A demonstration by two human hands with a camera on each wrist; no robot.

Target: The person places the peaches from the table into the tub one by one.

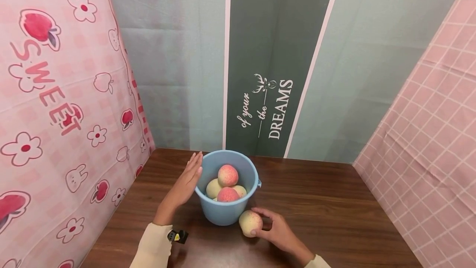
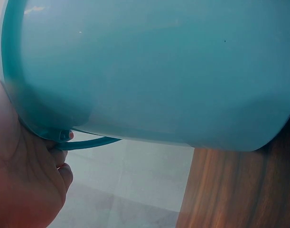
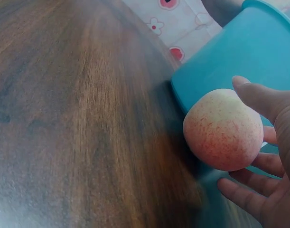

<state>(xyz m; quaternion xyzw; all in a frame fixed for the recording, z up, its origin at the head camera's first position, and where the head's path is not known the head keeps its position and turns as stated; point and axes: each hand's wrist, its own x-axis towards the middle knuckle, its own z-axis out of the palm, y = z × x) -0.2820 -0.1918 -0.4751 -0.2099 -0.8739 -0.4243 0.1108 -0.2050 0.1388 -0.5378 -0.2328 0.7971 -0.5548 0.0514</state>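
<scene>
A light blue bucket (image 1: 223, 212) stands upright on the brown table, with several peaches (image 1: 228, 175) in pink and pale yellow inside it. My left hand (image 1: 187, 181) rests against the bucket's left side at the rim, its fingers straight. To the right of the bucket's base, my right hand (image 1: 277, 230) holds another peach (image 1: 251, 223), thumb on the near side and fingers on the far side. That peach (image 3: 223, 129) is pale yellow with red speckles in the right wrist view. Whether it touches the tabletop, I cannot tell.
The bucket's handle (image 2: 95, 143) hangs along its side in the left wrist view. The wooden table (image 1: 320, 206) reaches back to a grey-green curtain (image 1: 174, 73). Pink printed cloth (image 1: 55, 106) hangs on the left, and pink checked cloth (image 1: 431, 135) on the right.
</scene>
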